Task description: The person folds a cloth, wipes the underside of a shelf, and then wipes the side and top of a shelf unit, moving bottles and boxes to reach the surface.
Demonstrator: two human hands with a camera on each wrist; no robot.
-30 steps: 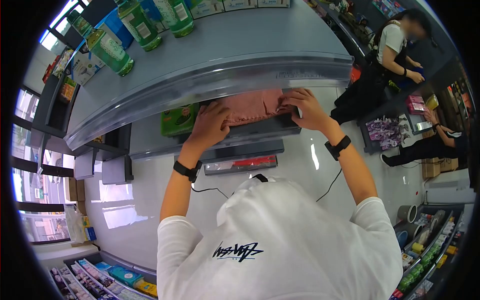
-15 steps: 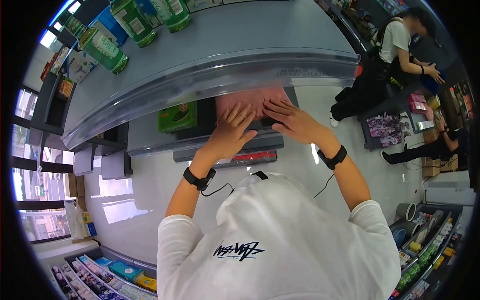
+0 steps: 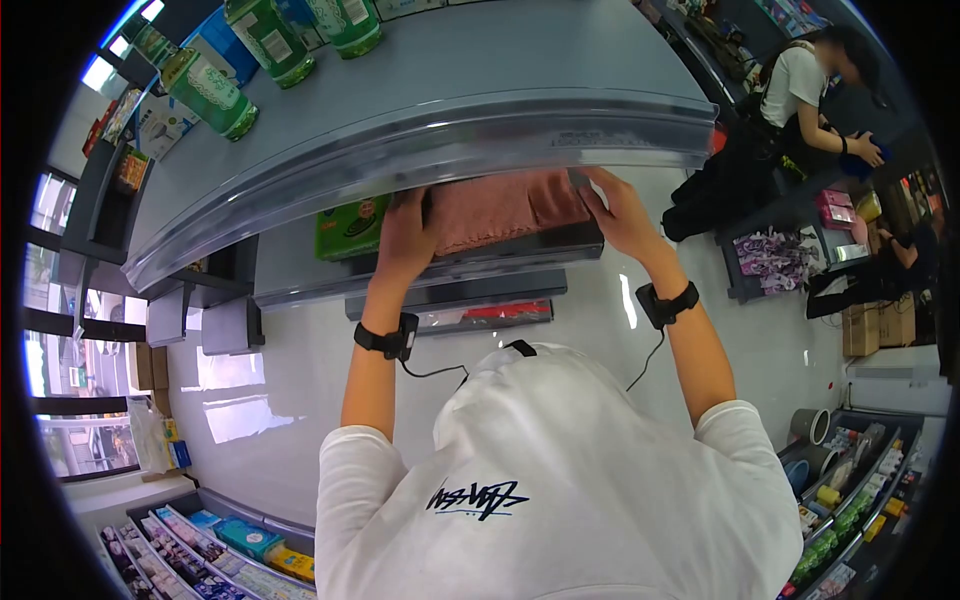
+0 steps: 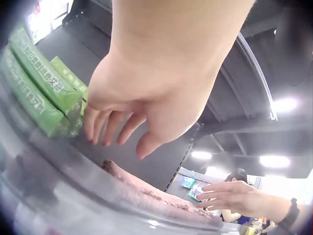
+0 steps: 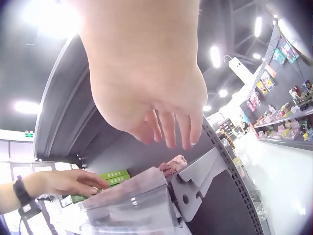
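Observation:
A folded pink cloth [image 3: 505, 212], textured along its front edge, lies on the shelf under the upper board in the head view. My left hand [image 3: 404, 238] is at its left end, next to a green package [image 3: 350, 228]. In the left wrist view, that hand's loosely bent fingers [image 4: 113, 126] hang above the pink cloth [image 4: 151, 195] with nothing in them. At the cloth's right end is my right hand [image 3: 624, 215]. Its relaxed fingers [image 5: 168, 129] appear in the right wrist view over the cloth's end [image 5: 173, 165], holding nothing.
A clear plastic strip [image 3: 430, 140] edges the upper shelf, in front of several green bottles [image 3: 210, 92]. Lower down, a red package [image 3: 505, 312] sits on another shelf. A person [image 3: 795, 110] stands at the right by other shelves.
Both hands lay flat on the cloth half a second ago; since then they have moved apart to its two ends. The cloth now looks wider and squared along the shelf front.

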